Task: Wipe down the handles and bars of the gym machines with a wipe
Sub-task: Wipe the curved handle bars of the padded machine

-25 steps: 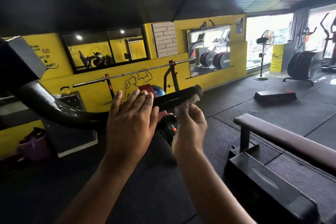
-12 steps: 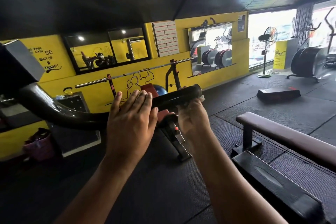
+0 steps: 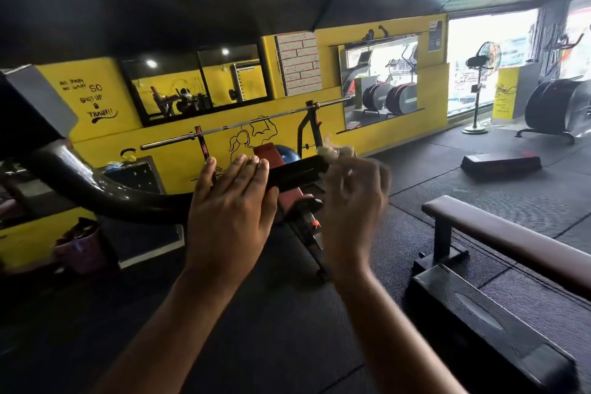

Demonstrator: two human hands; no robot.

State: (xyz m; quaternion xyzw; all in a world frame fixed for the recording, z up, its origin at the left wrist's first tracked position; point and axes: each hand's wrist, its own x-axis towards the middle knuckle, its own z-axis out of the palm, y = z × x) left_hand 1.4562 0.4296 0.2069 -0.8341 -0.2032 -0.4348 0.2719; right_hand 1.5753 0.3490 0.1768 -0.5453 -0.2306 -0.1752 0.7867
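A curved black machine handle bar [image 3: 105, 192] runs from the left and ends in a black grip [image 3: 297, 171] at centre. My left hand [image 3: 230, 217] lies flat against the bar just before the grip, fingers straight and together. My right hand [image 3: 351, 201] is blurred at the grip's end, its fingers curled round a small whitish wipe [image 3: 332, 150] that shows above the knuckles at the tip of the grip.
A brown padded bench [image 3: 511, 233] and a black step block [image 3: 486, 329] stand at the right. A barbell on a rack [image 3: 243, 125] runs along the yellow wall. A step platform [image 3: 502, 161], a pedestal fan [image 3: 479, 89] and exercise bikes stand further right.
My right hand has slid with the wipe from under the grip up to its end and is now blurred. My left hand stays flat on the bar.
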